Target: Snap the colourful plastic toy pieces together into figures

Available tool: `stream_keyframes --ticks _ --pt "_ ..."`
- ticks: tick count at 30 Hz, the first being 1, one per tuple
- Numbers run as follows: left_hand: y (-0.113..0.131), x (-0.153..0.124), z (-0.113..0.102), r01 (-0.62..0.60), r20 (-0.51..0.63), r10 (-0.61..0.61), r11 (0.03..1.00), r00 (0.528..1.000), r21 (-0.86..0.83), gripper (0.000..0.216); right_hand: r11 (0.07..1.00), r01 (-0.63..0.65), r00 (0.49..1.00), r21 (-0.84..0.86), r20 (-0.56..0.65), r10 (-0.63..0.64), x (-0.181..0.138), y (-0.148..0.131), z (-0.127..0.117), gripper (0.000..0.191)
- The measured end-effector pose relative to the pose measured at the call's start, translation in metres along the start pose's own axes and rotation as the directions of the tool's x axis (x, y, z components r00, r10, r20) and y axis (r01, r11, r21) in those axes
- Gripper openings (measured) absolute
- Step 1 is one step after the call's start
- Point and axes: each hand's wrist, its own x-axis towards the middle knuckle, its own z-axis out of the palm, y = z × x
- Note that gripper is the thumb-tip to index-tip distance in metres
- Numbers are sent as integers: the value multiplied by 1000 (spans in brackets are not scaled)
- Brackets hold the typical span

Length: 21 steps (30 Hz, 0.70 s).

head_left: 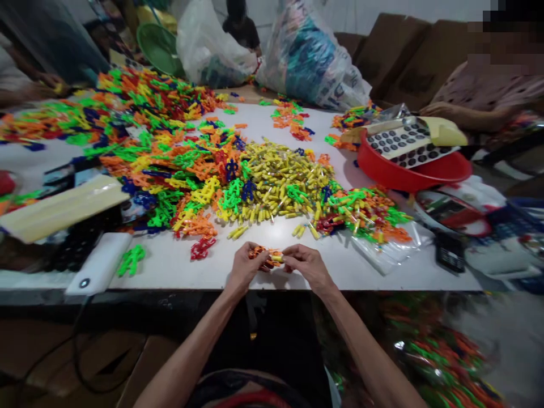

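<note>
Both hands are right at the near edge of the table [174, 273], and between them sits a small orange toy [266, 262]! The left hand [245, 266] has it by the left side, thumb and fingers closed around it with hardly a gap. Opposite, the right hand [309, 267] has thumb and fingertips pinched together on a yellow tube [277, 258], which lies against the toy's right side. So the toy bridges the two grips, part of it tucked under the left fingers, the rest showing in the narrow space between the hands. Is it touching the tabletop? Cannot tell from up here.

Just beyond the fingertips, a heap of yellow tubes [276, 181] spreads out, a few loose ones closest to the hands. To its left, a great pile of colourful toys [165, 164], green, orange, blue, red and yellow, all in a tangle! A red toy [203, 248] lies on its near fringe, and a green toy [131, 260] lies by itself beside a white box [101, 262] with a cord. Over on the right, a clear plastic bag [389, 252] lies flat, with a red basin [408, 170] behind it.
</note>
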Motion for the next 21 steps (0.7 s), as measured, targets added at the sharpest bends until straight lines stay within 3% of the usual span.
stream_keyframes --ticks 2,4,5,6,8,9,10,12,13,15,18,21 --pt "-3 -1 -6 -76 0 76 989 997 131 38 998 30 995 -60 -91 -36 4 -2 -21 33" --pt "2 -4 -24 -189 -37 223 894 974 405 37 982 105 953 -157 -266 -144 15 -13 -58 35" --pt "7 -7 -37 -215 -67 309 784 949 582 35 962 143 897 -234 -381 -226 22 -20 -81 34" --pt "13 -10 -52 -196 -89 391 630 916 751 32 922 161 802 -351 -498 -330 30 -29 -103 33" --pt "26 -16 -81 -20 -140 487 309 862 951 29 762 33 616 -646 -587 -524 42 -46 -139 32" --pt "31 -17 -95 74 -161 491 191 856 979 32 653 -73 570 -754 -568 -593 46 -52 -148 35" --pt "35 -17 -106 148 -183 480 110 858 983 36 532 -157 594 -832 -510 -622 49 -57 -150 37" --pt "38 -12 -120 218 -208 441 28 873 976 38 336 -170 762 -926 -340 -552 52 -56 -134 36" --pt "37 -9 -123 227 -215 421 24 881 974 39 262 -81 874 -962 -195 -445 54 -51 -119 31" --pt "33 -3 -123 229 -244 397 86 885 970 41 188 53 945 -981 -11 -326 59 -36 -83 23" --pt "27 -1 -115 225 -331 365 302 870 926 47 -13 132 973 -991 132 -191 69 -19 -45 31" --pt "23 -3 -100 124 -390 247 687 887 716 50 -132 158 971 -979 179 -159 79 -16 -36 38"
